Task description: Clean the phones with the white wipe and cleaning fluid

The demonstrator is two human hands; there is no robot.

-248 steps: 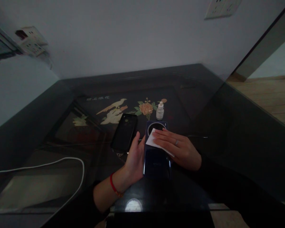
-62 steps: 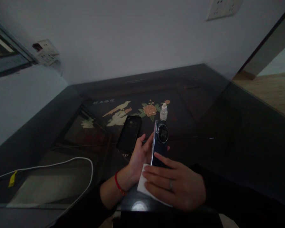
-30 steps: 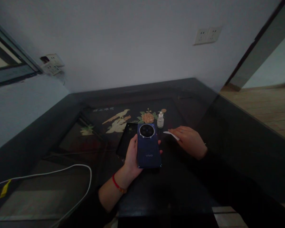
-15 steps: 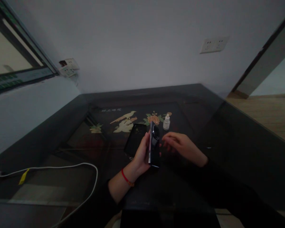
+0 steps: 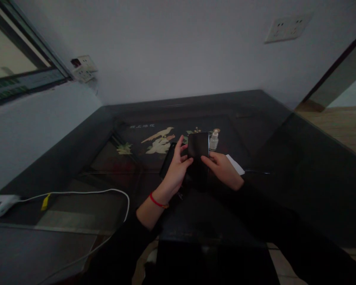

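Note:
A smartphone (image 5: 198,146) with a dark screen faces me above the table. My left hand (image 5: 178,166) grips its left side, thumb at the lower edge and index finger stretched upward. On the other side, my right hand (image 5: 224,168) closes on the right edge with its thumb over the front. Partly hidden behind my left hand lies a black phone case (image 5: 166,160). A small white dropper bottle (image 5: 214,141) stands just beyond the phone's right edge. Something flat and white (image 5: 235,165), perhaps paper, shows behind my right hand.
The dark glossy table (image 5: 255,118) carries a bird-and-flower picture (image 5: 158,144). A white cable (image 5: 91,192) with a yellow tag (image 5: 46,202) runs from a white power strip (image 5: 1,206) at the left. The wall (image 5: 178,51) borders the table's far side.
The phone has turned from edge-on, its camera showing, to screen toward me. My right hand has come in and taken its right edge. The white flat piece has come into sight.

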